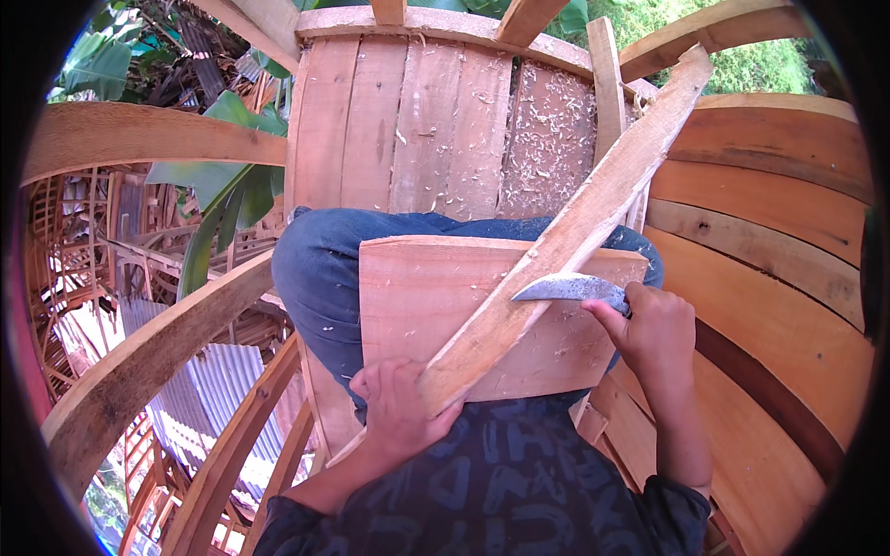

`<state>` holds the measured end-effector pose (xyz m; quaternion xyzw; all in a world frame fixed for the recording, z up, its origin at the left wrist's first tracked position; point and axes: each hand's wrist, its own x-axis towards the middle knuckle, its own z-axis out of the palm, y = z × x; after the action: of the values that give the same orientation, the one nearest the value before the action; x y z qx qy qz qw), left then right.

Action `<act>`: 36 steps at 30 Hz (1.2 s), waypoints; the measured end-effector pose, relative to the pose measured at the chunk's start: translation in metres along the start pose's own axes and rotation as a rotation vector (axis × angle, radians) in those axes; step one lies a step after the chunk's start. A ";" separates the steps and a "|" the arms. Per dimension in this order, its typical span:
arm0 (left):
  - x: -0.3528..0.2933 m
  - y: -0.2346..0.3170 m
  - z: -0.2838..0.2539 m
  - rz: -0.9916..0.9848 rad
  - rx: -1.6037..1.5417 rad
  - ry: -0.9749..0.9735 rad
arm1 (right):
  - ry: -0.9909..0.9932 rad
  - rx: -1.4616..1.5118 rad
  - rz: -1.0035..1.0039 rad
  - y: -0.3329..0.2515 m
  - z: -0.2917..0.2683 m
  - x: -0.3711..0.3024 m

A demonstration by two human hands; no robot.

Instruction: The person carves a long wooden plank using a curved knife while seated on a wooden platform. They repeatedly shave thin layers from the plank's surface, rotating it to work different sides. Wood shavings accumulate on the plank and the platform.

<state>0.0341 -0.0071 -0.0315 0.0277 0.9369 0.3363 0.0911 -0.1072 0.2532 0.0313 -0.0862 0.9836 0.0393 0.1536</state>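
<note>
A long wooden strip (pixel 612 195) slants from my waist up to the far right, across a flat board (pixel 417 287) lying on my lap. My left hand (pixel 400 400) is closed round the strip's near end. In my right hand (pixel 654 326) is a knife (pixel 570 288) with a short curved blade; its handle is mostly hidden by my fingers. The blade points left and lies over the middle of the strip. Whether its edge touches the wood, I cannot tell.
Plank flooring (pixel 426 120) ahead of my knees carries scattered wood shavings (pixel 552 139). Curved wooden ribs (pixel 158 343) rise on the left, and a planked wall (pixel 760 250) on the right. Corrugated metal sheets (pixel 218 398) and banana leaves (pixel 218 181) show beyond the ribs.
</note>
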 end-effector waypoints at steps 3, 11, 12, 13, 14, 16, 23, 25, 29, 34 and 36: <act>-0.002 -0.001 0.000 -0.002 -0.005 0.015 | 0.106 -0.064 0.118 0.026 0.012 0.010; -0.001 -0.002 0.004 -0.015 0.009 -0.009 | 0.119 0.149 0.343 0.046 -0.018 0.004; -0.001 -0.002 0.004 -0.013 0.004 -0.012 | 0.110 0.094 0.210 0.026 -0.011 -0.005; -0.003 -0.002 0.005 -0.016 0.013 -0.012 | 0.104 0.053 0.070 0.011 -0.001 -0.011; -0.004 -0.003 0.003 -0.004 0.010 -0.010 | 0.081 0.058 0.053 0.002 0.004 -0.012; -0.003 -0.004 0.000 0.014 0.015 0.000 | 0.037 0.079 0.012 -0.009 0.012 -0.007; 0.000 0.001 0.003 0.006 0.033 -0.011 | 0.121 -0.068 0.123 0.037 0.013 0.028; 0.006 0.004 0.001 -0.004 0.077 -0.007 | 0.128 -0.049 0.140 0.040 0.013 0.032; 0.009 0.007 0.000 0.040 0.054 0.002 | 0.173 -0.055 0.142 0.045 0.019 0.027; 0.011 0.007 0.002 0.035 0.058 -0.007 | 0.220 -0.027 0.138 0.048 0.022 0.031; 0.013 0.007 0.003 0.047 0.064 -0.001 | 0.174 -0.008 0.187 0.041 0.015 0.029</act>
<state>0.0221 0.0013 -0.0311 0.0527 0.9463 0.3080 0.0829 -0.1376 0.2908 0.0097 0.0020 0.9968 0.0496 0.0633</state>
